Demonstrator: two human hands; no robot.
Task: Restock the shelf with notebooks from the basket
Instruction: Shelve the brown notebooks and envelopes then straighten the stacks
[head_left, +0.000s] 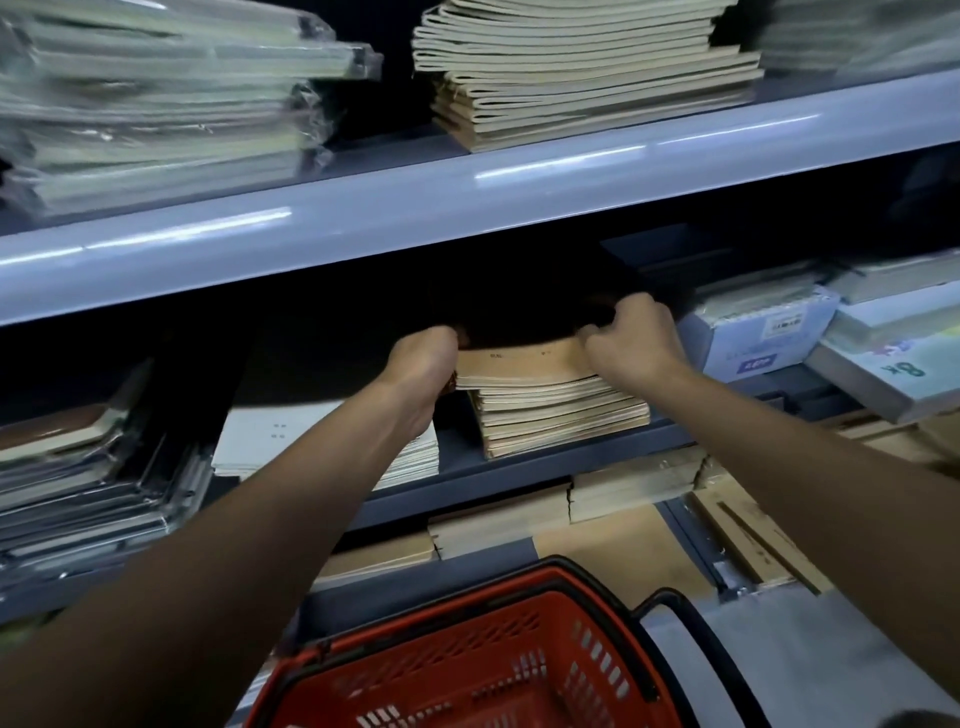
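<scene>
fingertips of both hands lost in shadow, basket cut off at btm

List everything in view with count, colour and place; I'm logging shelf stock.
kraft notebook stack: one, tan, middle shelf centre, both hands on its top notebooks
upper notebook stack: one, beige, top shelf centre
wrapped notebook packs: several, pale green, top shelf left
white notebook stack: one, middle shelf, left of the kraft stack
boxed pads: several, light blue, middle shelf right
shopping basket: one, red with black handles, bottom centre, contents not visible
shelf edge: one, grey-blue, across the frame
left hand: grips the top notebooks' left end
right hand: grips their right end
</scene>
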